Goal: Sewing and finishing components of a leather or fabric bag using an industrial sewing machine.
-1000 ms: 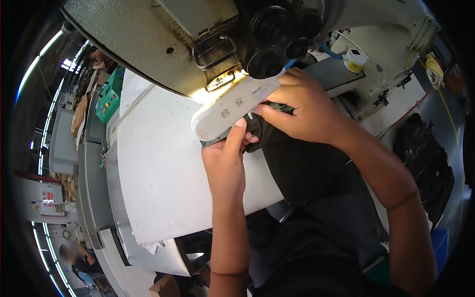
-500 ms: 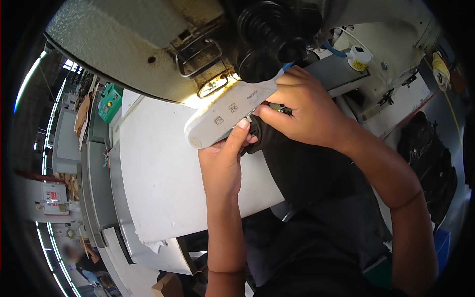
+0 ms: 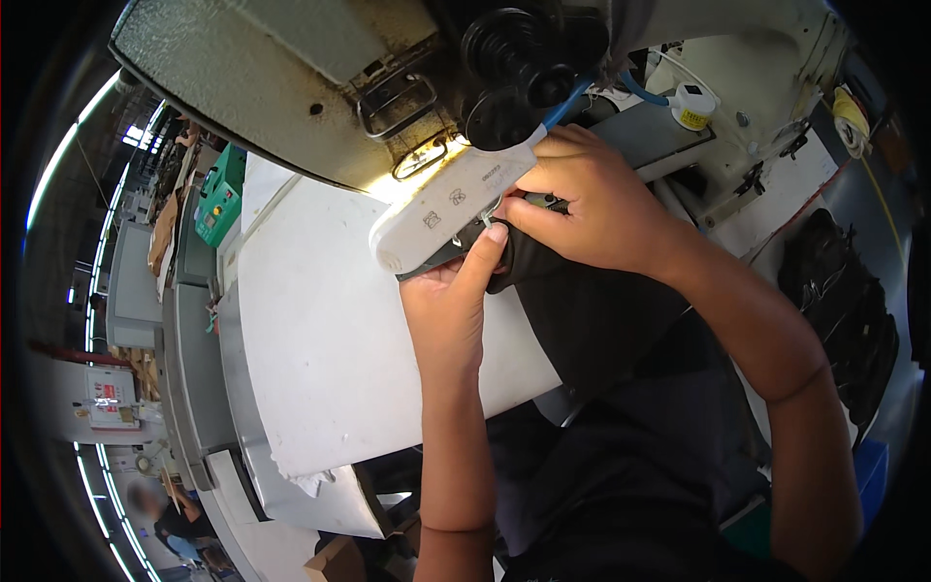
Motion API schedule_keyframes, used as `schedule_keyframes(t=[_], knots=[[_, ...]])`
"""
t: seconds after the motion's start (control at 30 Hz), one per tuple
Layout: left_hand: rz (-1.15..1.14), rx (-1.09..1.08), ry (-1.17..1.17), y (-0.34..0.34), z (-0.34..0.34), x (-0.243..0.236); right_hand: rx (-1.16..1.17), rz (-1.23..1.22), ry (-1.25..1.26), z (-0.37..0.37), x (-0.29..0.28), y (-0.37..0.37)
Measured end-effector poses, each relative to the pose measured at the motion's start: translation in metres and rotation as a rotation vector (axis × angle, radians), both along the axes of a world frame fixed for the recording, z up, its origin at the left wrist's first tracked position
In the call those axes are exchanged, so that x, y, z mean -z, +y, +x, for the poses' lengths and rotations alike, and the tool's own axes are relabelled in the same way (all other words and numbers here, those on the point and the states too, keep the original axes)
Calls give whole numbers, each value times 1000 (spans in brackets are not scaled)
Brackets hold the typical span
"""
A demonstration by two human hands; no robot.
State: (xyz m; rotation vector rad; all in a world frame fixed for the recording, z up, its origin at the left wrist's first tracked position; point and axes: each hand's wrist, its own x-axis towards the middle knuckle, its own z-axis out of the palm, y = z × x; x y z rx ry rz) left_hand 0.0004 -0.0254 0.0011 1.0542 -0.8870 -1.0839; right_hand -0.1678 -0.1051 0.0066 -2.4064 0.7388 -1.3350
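Dark cloth hangs from under the sewing machine head down toward my lap. My left hand is closed on the cloth's upper edge, its thumb pressed beside a small pale tab or thread. Close to that thumb, my right hand is also closed, thumb and fingers pinched together. Between them shows a slim, dark greenish object, whose kind I cannot make out. The white lamp bar covers part of both hands' fingertips and the needle area.
A white work surface spreads left of my hands. Black round tension parts and a blue cable sit above. At the left stands a green box; dark garments lie at the right. A person sits far left.
My left thumb has shifted slightly up and right along the cloth, nearer the right hand. The right hand keeps its pinch. The whole view has tilted a little.
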Motion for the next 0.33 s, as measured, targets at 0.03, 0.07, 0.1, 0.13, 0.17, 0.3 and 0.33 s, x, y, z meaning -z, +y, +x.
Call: schedule_keyframes(t=[0.03,0.07,0.1,0.13,0.17,0.3,0.33], knots=[[8,-1,-4,0,0,0,0,2,-4,1,0,0],[-12,-4,-23,-1,-1,-1,3,1,-20,2,-1,1],[-32,-8,-42,-1,-1,-1,7,0,-36,3,-1,1],[-32,-7,-46,-1,-2,-1,7,0,-40,3,-1,1],[-53,-18,-54,0,-3,0,10,6,-28,2,-2,2],[-81,-60,-96,1,-7,3,18,14,-12,2,-2,3],[-62,-55,-97,0,-6,3,19,13,-14,2,-2,2]])
